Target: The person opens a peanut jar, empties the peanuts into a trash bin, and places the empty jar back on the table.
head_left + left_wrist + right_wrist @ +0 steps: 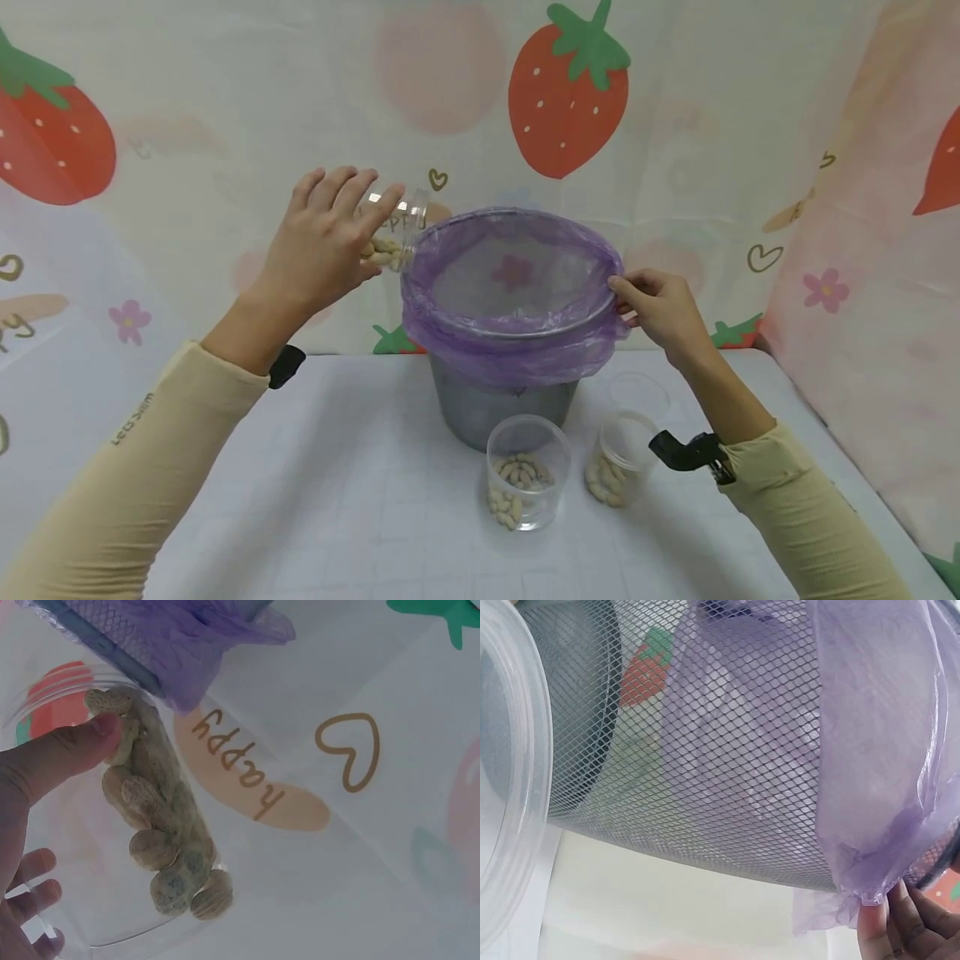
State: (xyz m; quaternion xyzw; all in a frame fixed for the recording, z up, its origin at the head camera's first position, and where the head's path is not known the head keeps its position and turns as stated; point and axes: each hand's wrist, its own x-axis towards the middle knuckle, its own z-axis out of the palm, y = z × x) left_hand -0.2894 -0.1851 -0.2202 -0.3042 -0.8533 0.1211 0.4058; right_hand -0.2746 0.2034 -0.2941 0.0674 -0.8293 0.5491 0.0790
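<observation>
My left hand (326, 237) grips a clear plastic jar (82, 825) tipped on its side, its mouth against the left rim of a mesh bin. Peanuts (150, 802) lie along the jar's lower wall. A purple bin bag (517, 350) lines the grey mesh bin (487, 408) and folds over its rim. At the right side of the rim, my right hand (663, 312) pinches the bag's edge between thumb and fingers. The right wrist view shows the bag gathered at those fingertips (874, 930).
In front of the bin stand two clear plastic jars: an open one (528, 475) with peanuts, and a smaller one (618, 458) also holding peanuts. A clear round lid (639, 396) lies behind the smaller jar. A strawberry-print cloth (300, 83) hangs behind the white table (360, 500).
</observation>
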